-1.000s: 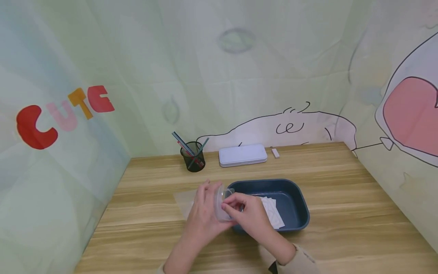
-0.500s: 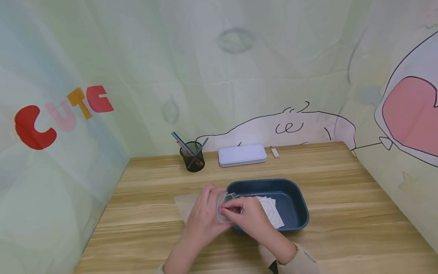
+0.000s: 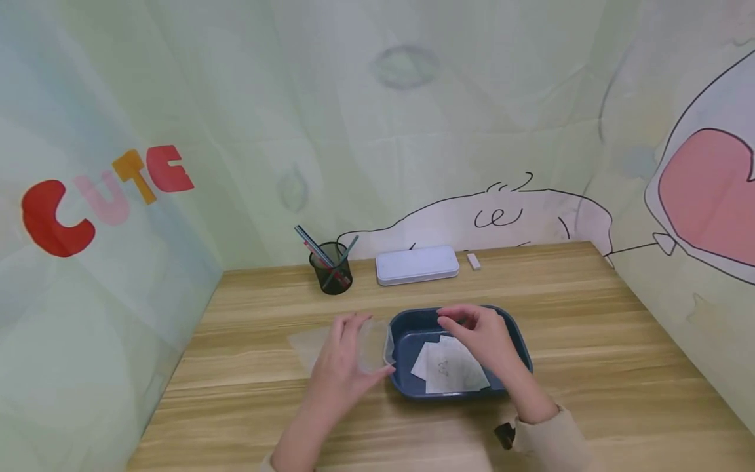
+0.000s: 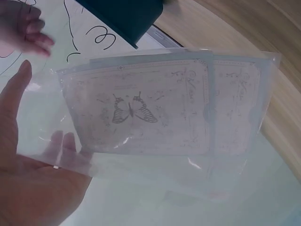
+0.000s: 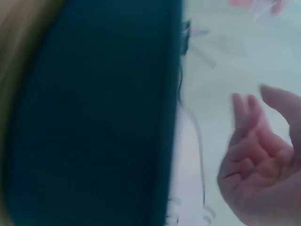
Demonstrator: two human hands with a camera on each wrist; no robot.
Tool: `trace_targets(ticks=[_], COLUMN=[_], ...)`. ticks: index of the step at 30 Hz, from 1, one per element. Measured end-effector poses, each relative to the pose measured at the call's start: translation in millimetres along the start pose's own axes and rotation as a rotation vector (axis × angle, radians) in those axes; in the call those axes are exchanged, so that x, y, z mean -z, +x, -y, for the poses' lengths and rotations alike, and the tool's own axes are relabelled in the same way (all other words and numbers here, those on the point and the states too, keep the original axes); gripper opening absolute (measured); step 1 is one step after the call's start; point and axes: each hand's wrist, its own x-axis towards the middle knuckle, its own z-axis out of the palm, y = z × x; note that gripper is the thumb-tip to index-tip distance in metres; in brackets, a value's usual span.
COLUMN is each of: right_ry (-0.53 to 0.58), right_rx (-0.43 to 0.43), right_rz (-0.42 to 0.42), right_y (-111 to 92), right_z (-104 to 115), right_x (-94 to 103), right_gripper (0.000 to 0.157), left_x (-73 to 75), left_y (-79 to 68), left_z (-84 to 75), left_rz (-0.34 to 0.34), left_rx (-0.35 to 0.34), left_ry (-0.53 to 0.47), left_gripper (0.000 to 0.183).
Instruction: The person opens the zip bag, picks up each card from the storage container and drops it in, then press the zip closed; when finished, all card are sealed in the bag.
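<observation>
My left hand point(image 3: 339, 370) holds a clear plastic bag point(image 3: 373, 344) left of the dark blue tray. Inside the bag point(image 4: 235, 181), in the left wrist view, lie pale printed cards point(image 4: 174, 127), the front one bearing a butterfly. Some left fingers show through the plastic, and the thumb stands apart from them. Over the tray's right half hovers my right hand point(image 3: 483, 337), holding nothing visible; its thumb is apart from the fingers in the right wrist view. White paper cards point(image 3: 451, 367) overlap in the blue tray point(image 3: 414, 328), the uppermost with a small dark drawing.
Behind the tray, a black mesh pen holder point(image 3: 335, 278) with pens, a white pencil case point(image 3: 417, 265) and a small white eraser point(image 3: 474, 261) stand along the back of the wooden table point(image 3: 259, 341). Printed cloth walls point(image 3: 265, 131) enclose it.
My right hand has left the bag's opening and moved right over the tray. The left hand has shifted slightly left with the bag, uncovering more of the cards in the tray.
</observation>
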Motion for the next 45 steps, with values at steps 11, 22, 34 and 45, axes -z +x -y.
trace_targets(ticks=[11,22,34,45], right_ry=[-0.391,-0.526,-0.504,-0.426], right_rx=[-0.157,-0.2,-0.234,-0.194], right_rz=[0.228,0.289,0.301,0.207], right_y=[-4.4,-2.4,2.5,3.2], right_z=[-41.1,-55.2,-55.3,-44.5], right_x=[-0.8,-15.6,-17.8,-9.4], right_gripper=[0.036,0.059,0.062,0.047], left_x=[1.6,4.3,0.5,-0.5], left_y=[0.9,1.9,-2.0,-2.7], left_z=[6.0,7.1,8.1,8.4], left_rz=[-0.026,0.006,0.018,0.037], left_rx=[-0.028,-0.02,0.003,0.019], left_ry=[-0.008,-0.015,-0.013,0.013], left_gripper=[0.091,0.093,0.095,0.097])
